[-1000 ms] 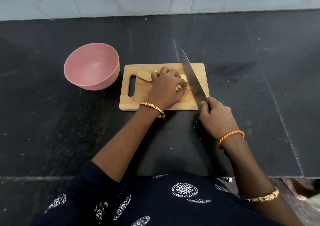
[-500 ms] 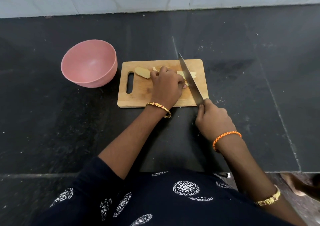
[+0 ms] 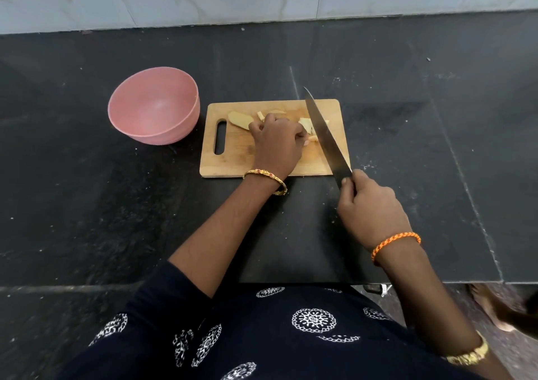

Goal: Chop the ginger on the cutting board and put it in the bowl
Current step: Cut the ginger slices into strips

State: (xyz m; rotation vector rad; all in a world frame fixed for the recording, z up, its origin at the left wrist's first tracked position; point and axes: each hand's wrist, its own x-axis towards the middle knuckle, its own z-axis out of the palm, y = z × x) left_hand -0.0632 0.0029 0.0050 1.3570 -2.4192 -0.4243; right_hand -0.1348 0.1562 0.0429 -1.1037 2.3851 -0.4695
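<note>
One dark desk [image 3: 407, 176], bearing all below. Pink bowl [image 3: 154, 106], left of board. Wooden cutting board [image 3: 233, 158], carrying ginger [image 3: 238, 118] pieces. Knife [image 3: 323, 131], angled over board. Right hand [image 3: 369, 211] wrapped round knife handle. Left hand [image 3: 276, 144] curled, pinning ginger beside blade.

single head cam, wide-angle, looks forward and steeply down over the torso at the black worktop [image 3: 87, 205], close range.
</note>
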